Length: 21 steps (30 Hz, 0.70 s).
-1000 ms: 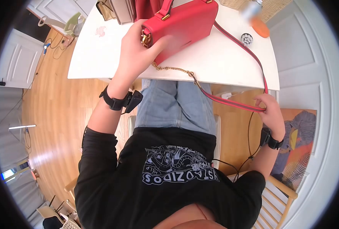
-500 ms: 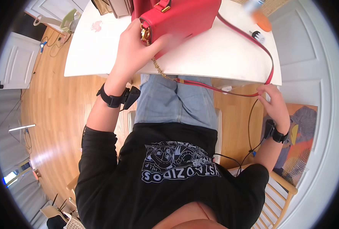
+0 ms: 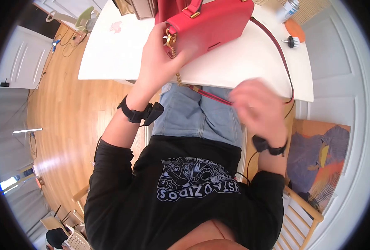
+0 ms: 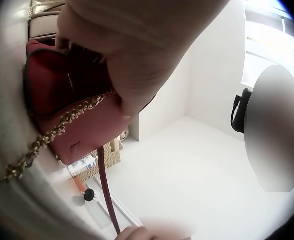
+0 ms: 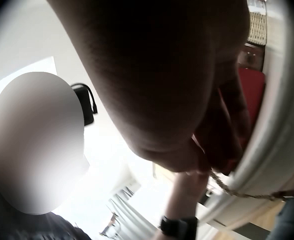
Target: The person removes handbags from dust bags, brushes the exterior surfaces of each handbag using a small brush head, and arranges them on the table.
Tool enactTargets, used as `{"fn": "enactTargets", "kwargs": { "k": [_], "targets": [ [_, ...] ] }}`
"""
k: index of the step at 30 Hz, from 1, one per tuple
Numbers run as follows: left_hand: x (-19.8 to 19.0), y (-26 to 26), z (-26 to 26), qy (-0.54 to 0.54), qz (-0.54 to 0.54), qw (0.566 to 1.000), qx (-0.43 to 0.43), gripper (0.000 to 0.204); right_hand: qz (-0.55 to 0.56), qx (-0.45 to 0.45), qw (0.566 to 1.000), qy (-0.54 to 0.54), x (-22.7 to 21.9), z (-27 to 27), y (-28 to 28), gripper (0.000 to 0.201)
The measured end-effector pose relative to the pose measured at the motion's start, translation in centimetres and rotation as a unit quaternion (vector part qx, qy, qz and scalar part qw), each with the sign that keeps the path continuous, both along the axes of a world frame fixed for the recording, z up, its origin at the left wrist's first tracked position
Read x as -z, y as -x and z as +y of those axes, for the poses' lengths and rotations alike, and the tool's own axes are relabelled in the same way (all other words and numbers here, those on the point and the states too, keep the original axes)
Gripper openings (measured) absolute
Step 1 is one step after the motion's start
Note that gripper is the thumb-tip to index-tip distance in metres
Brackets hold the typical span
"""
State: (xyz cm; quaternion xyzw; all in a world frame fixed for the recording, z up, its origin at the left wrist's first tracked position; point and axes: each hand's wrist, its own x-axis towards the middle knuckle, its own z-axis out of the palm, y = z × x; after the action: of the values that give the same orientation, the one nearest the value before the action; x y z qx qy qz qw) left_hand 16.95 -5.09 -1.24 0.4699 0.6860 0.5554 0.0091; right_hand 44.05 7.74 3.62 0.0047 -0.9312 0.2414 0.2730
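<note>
My left hand (image 3: 162, 62) grips the near left end of a red handbag (image 3: 218, 25), thumb on its front face and fingers behind the side. A gold chain (image 4: 62, 125) hangs from the bag's ring past the table edge and joins a red-and-dark strap (image 3: 214, 97). My right hand (image 3: 258, 106) is blurred in front of the table edge, overlapping the low part of the strap. In the right wrist view the right hand's thumb and fingers (image 5: 222, 135) come close together near the chain; I cannot tell whether they pinch the strap.
Beige and dark red bags (image 3: 143, 8) stand behind the handbag on the white table (image 3: 118, 54). On the right lie a small black-and-white brush (image 3: 292, 41), an orange disc (image 3: 295, 29) and a spray can (image 3: 289, 10). A woven basket (image 3: 312, 8) stands behind them.
My right hand has moved left from the strap's far right bend, where it pinched the strap, toward the chain end. The left hand keeps its grip on the handbag.
</note>
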Motion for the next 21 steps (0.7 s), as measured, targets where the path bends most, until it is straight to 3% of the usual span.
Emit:
{"fn": "enactTargets", "kwargs": {
  "k": [1,2,4,6,8,11,13,17,19,21],
  "targets": [
    [-0.2,-0.5,-0.2,-0.013,0.01,1.0,-0.015,0.064,0.071,0.053,0.996,0.021,-0.8,1.7,-0.3,0.012],
    [0.1,-0.5,-0.6,-0.013,0.011,1.0,-0.013,0.064,0.09,0.198,0.976,0.002,-1.9,3.6,-0.6,0.011],
    [1.1,-0.5,-1.0,-0.045,0.018,0.998,-0.036,0.066,0.111,0.329,0.937,-0.044,-2.0,10.9,-1.8,0.016],
    [1.6,-0.8,-1.6,-0.051,0.002,0.998,-0.047,0.063,0.034,0.433,0.883,-0.179,0.8,19.6,-4.1,0.035],
    [2.0,-0.9,-1.9,-0.055,-0.015,0.997,-0.059,0.061,-0.087,0.471,0.86,-0.175,5.6,27.0,-6.1,0.053],
    [2.4,-0.7,-1.7,-0.046,-0.047,0.998,-0.024,0.047,-0.14,0.467,0.857,-0.167,5.4,24.8,-3.6,0.059],
    [2.3,-0.7,-1.7,0.005,0.014,0.999,-0.043,0.034,-0.093,0.327,0.94,0.019,5.2,24.3,-2.1,0.058],
    [1.6,-1.0,-1.1,-0.004,-0.023,0.999,-0.038,0.03,-0.124,0.292,0.948,-0.026,6.8,26.8,0.1,0.056],
    [1.6,-1.3,-0.8,-0.021,0.01,1.0,-0.018,0.029,-0.154,0.266,0.949,-0.075,6.7,27.4,0.8,0.045],
    [1.4,-1.5,-1.1,-0.001,0.043,0.998,-0.042,0.025,-0.183,0.28,0.941,-0.047,5.2,26.3,1.6,0.042]
  ]
}}
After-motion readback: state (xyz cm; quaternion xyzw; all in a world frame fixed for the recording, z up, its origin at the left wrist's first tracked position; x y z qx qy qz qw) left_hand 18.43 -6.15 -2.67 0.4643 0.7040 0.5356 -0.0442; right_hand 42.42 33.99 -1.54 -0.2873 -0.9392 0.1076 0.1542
